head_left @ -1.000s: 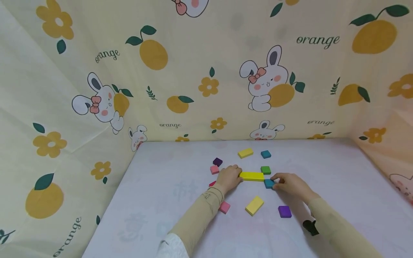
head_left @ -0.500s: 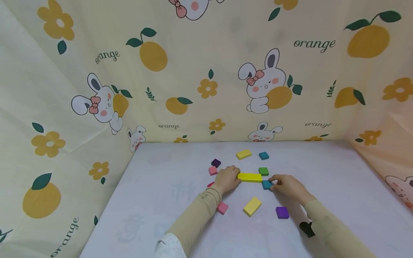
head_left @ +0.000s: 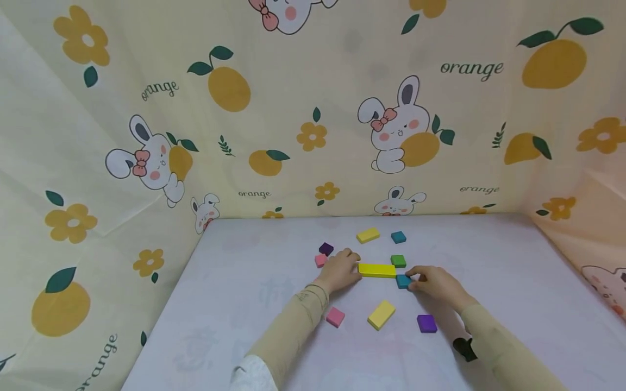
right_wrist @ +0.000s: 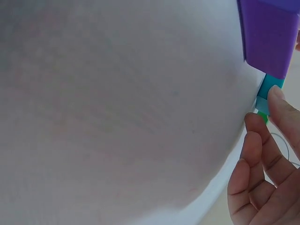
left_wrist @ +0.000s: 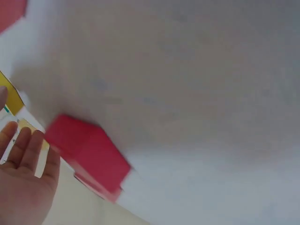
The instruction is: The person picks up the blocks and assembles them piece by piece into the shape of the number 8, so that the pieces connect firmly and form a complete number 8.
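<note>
Head view: Bright-yellow rectangular bar on white table, right end beside a square teal block; left hand, fingers loose, has eased slightly outward at the other end
Left wrist: Crimson flat block, visible overhead half a second ago, now masked there
Right wrist: Right hand pinches the teal block, apparently the fit left to settle

Your pale tabletop bears: yellow bar; green block, blue block by its right end; beyond, yellow block, teal block; left, dark block, pink block, red block; nearest you, pink square, yellow slab, violet block.
</note>
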{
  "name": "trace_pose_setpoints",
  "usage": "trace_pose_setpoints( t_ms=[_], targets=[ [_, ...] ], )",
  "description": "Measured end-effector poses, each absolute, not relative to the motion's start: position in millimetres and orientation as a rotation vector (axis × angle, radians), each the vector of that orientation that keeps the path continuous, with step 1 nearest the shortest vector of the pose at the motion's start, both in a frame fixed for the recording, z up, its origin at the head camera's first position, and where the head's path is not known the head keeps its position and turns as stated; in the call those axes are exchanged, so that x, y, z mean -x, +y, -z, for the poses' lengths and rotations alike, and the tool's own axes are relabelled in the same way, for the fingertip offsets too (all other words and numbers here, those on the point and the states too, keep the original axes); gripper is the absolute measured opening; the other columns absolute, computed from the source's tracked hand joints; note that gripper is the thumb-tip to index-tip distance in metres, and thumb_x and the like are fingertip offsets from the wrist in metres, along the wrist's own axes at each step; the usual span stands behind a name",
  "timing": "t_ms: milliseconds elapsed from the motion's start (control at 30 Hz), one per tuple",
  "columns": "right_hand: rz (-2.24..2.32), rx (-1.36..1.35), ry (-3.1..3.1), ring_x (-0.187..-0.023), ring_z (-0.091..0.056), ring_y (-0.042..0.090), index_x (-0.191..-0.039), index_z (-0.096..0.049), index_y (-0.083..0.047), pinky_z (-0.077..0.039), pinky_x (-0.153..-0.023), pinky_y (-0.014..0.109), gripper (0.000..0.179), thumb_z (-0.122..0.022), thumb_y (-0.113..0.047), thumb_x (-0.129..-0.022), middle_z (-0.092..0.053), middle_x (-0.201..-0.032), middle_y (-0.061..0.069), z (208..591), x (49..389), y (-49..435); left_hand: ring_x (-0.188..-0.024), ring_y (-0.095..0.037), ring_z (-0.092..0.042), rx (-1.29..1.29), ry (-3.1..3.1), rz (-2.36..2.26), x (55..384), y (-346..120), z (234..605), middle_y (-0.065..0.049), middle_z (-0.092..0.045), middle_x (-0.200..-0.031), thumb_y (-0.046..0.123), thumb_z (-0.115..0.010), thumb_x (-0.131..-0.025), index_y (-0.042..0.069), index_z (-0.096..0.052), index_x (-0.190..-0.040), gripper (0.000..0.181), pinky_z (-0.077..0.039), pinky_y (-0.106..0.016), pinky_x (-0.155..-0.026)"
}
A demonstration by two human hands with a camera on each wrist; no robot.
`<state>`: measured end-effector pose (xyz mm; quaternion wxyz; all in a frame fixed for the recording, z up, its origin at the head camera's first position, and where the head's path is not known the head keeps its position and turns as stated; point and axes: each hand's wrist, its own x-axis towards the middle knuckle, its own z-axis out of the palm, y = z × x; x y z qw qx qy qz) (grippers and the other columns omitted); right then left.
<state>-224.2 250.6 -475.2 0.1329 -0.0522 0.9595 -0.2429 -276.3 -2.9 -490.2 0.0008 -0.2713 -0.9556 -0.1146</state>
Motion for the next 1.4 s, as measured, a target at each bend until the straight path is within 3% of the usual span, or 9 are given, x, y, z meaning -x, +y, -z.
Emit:
trace_pose_setpoints(
  t_ms=[200, 433, 733, 1067, 1400],
  targets=[
    [0.722, 0.162, 2.792, -0.076, -0.049, 0.017, -0.118, -0.062, -0.01, -0.042, -0.067, 0.029, 0.037, -0.068, -0.024, -0.084, -0.06, -0.085, 0.003, 475, 223, 250, -0.104, -0.016, -0.058, 0.847, -2.945, 0.448, 287, -19, 484, -0.002, -0.06, -0.114, 0.033, -0.066, -0.085, 0.015, -0.062, -0.116, 0.036, -0.049, -0.03, -0.086],
    [0.728, 0.157, 2.789, -0.077, -0.049, 0.018, -0.118, -0.062, -0.009, -0.042, -0.065, 0.03, 0.038, -0.067, -0.024, -0.084, -0.06, -0.086, 0.005, 473, 222, 251, -0.099, -0.02, -0.057, 0.553, -2.892, 0.508, 298, -40, 482, -0.004, -0.061, -0.106, 0.027, -0.065, -0.086, 0.011, -0.066, -0.107, 0.026, -0.048, -0.035, -0.082],
    [0.725, 0.116, 2.768, -0.077, -0.049, 0.018, -0.12, -0.061, -0.01, -0.041, -0.066, 0.028, 0.038, -0.067, -0.024, -0.084, -0.059, -0.086, 0.004, 474, 223, 249, -0.104, -0.024, -0.052, 0.238, -2.905, 0.411, 300, -52, 486, -0.009, -0.06, -0.109, 0.035, -0.063, -0.087, 0.007, -0.063, -0.109, 0.036, -0.046, -0.041, -0.085],
    [0.736, 0.126, 2.782, -0.075, -0.048, 0.017, -0.119, -0.062, -0.009, -0.041, -0.065, 0.029, 0.038, -0.067, -0.024, -0.084, -0.059, -0.084, 0.004, 474, 220, 248, -0.103, -0.023, -0.054, 0.18, -2.952, 0.243, 296, -51, 487, -0.009, -0.06, -0.106, 0.04, -0.059, -0.088, 0.004, -0.064, -0.107, 0.04, -0.045, -0.04, -0.086],
    [0.717, 0.112, 2.786, -0.076, -0.049, 0.018, -0.12, -0.061, -0.009, -0.042, -0.066, 0.028, 0.04, -0.067, -0.024, -0.084, -0.059, -0.085, 0.005, 474, 221, 249, -0.101, -0.023, -0.056, 0.137, -2.953, 0.255, 295, -49, 484, -0.008, -0.064, -0.104, 0.035, -0.06, -0.088, 0.006, -0.067, -0.102, 0.034, -0.045, -0.041, -0.085]
  ],
)
